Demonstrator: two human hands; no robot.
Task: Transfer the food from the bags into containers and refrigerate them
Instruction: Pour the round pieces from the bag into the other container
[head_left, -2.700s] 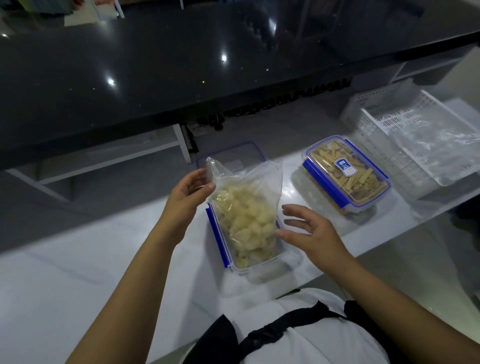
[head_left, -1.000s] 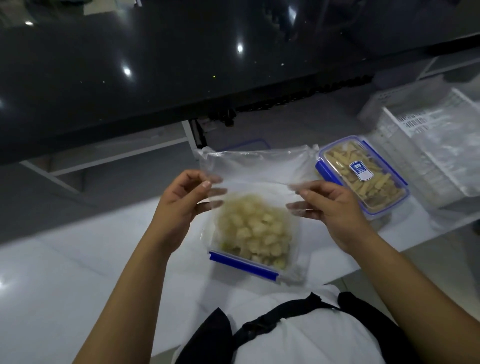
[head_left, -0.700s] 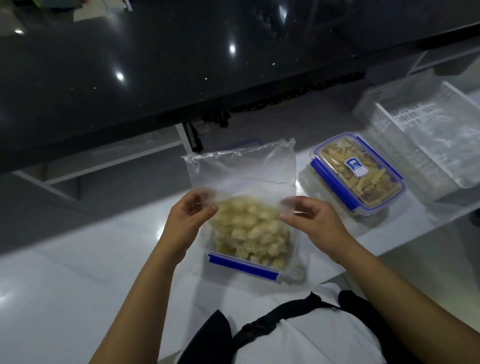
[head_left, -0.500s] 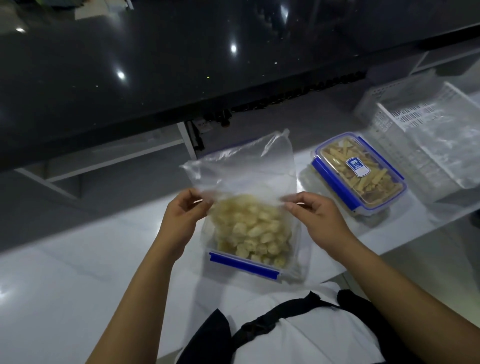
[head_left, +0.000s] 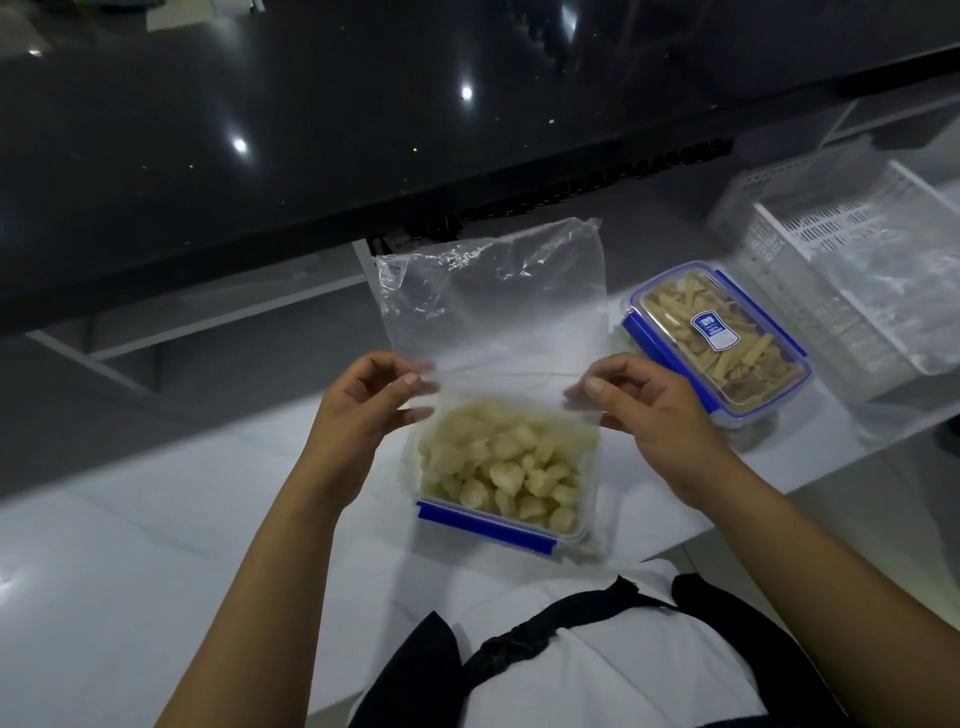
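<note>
Hands: both are raised over the open container, each pinching a lower side edge of the clear plastic bag.
Left hand (head_left: 363, 410): thumb and forefinger pinch the bag's left edge; the other fingers are curled behind the film.
Right hand (head_left: 649, 410): thumb and fingers pinch the bag's right edge, the palm turned towards the left hand.
Plastic bag (head_left: 493, 312): held upright and stretched flat between the two hands, its crumpled end at the top; the film looks empty, and its lower end hangs over the far part of the open container.
Open container (head_left: 488, 530): a clear tub with a blue clip along its near side, standing on the white surface just in front of the person's body.
Pale food chunks (head_left: 498, 467): heaped inside the open container and filling it close to the rim; whether any are left in the bag's lower end I cannot tell.
Closed container (head_left: 717, 338): to the right of the bag and further back, lid on with blue clips and a blue-and-white label; yellowish strips of food show through the lid.
White basket (head_left: 779, 234): at the far right, perforated walls, with crinkled clear plastic lying in it.
Surface (head_left: 130, 571): white and glossy, carrying both containers.
Dark panel (head_left: 311, 130): black and shiny, above and behind the surface, dotted with light reflections.
Person: a white top with a black strap shows at the bottom edge.
</note>
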